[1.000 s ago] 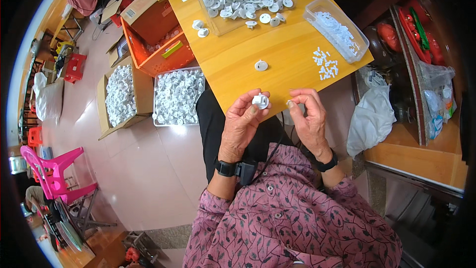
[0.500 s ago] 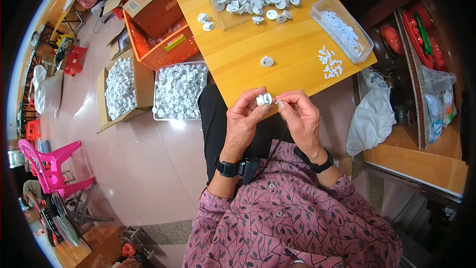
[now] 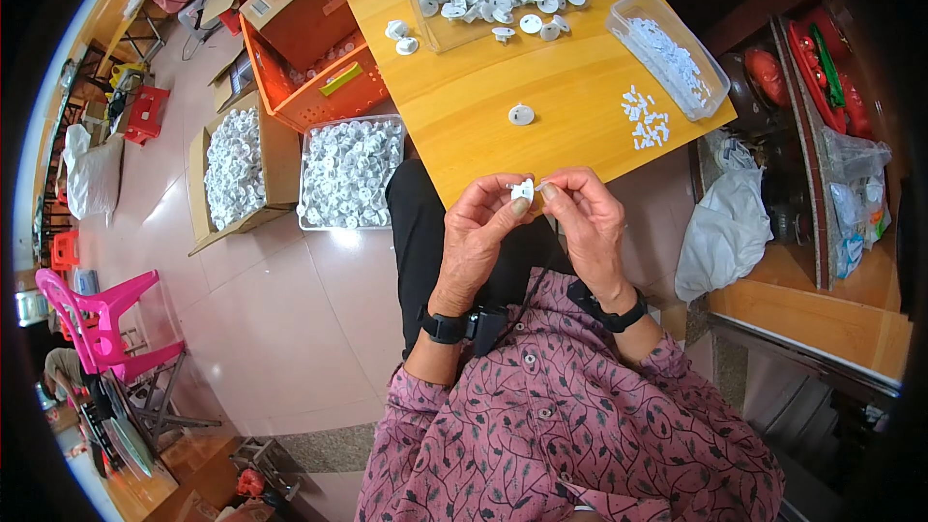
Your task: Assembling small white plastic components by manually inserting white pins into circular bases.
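Just off the near edge of the yellow table (image 3: 454, 140), my left hand (image 3: 480, 222) pinches a white plastic fitting (image 3: 522, 190) between thumb and fingers. My right hand (image 3: 587, 222) is closed in a pinch beside it, with a small white plastic piece (image 3: 539, 187) at its fingertips, up against the fitting; the exact contact is too small to tell. On the table ahead lies one white round fitting (image 3: 521, 114). Several small white plastic pieces (image 3: 645, 119) are scattered to the right, near a clear tub (image 3: 710, 108) filled with more of them.
A clear bin (image 3: 425, 24) of white round fittings stands at the table's far side. Left of my legs, a tray (image 3: 350, 179) and a cardboard box (image 3: 200, 184) hold more, beside an orange crate (image 3: 319, 106). A pink chair (image 3: 111, 319) stands farther left. Shelving (image 3: 802, 164) is at right.
My left hand has turned the fitting, so another side of it faces up. My right fingertips have moved slightly up and in, bringing the small piece against the fitting.
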A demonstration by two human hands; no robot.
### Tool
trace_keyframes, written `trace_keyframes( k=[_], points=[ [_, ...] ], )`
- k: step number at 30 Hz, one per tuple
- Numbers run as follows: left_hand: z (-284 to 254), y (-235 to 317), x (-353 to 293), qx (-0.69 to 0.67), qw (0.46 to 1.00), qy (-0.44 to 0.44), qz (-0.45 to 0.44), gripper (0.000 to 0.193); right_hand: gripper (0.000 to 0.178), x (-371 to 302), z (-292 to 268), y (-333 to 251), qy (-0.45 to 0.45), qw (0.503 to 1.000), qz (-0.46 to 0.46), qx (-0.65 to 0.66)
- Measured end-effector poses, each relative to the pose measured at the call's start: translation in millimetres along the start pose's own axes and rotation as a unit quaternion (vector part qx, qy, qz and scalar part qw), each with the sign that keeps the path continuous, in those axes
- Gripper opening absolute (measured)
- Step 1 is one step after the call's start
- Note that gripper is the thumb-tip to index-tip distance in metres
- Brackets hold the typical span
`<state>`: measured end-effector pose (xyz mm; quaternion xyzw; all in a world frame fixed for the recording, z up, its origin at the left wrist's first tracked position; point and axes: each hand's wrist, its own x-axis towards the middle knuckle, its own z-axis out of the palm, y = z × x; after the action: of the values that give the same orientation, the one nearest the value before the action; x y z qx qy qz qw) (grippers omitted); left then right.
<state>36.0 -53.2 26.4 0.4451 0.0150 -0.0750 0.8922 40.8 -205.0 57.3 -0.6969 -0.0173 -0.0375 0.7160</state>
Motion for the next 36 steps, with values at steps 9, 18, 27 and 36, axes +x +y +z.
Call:
trace_keyframes(
  k=[9, 18, 27, 36],
  points=[
    [0.4, -0.3, -0.6, -0.069, 0.998, -0.003, -0.008, 0.027, 0.007, 0.4, 1.3, 6.8, -0.017, 0.999, -0.032, -0.02],
    [-9.2, -7.5, -1.4, -0.132, 0.99, -0.04, -0.041, 0.026, 0.007, 3.4, 4.7, 6.9, -0.011, 0.998, -0.066, -0.01],
    [-9.9, -8.9, -2.0, -0.168, 0.984, -0.032, -0.046, 0.025, 0.008, 4.0, 4.0, 0.3, -0.016, 0.982, -0.138, -0.127],
    [-15.1, -13.0, -1.5, -0.241, 0.968, -0.065, -0.037, 0.025, 0.007, 1.7, 6.0, -10.6, -0.008, 0.971, -0.16, -0.178]
  ],
)
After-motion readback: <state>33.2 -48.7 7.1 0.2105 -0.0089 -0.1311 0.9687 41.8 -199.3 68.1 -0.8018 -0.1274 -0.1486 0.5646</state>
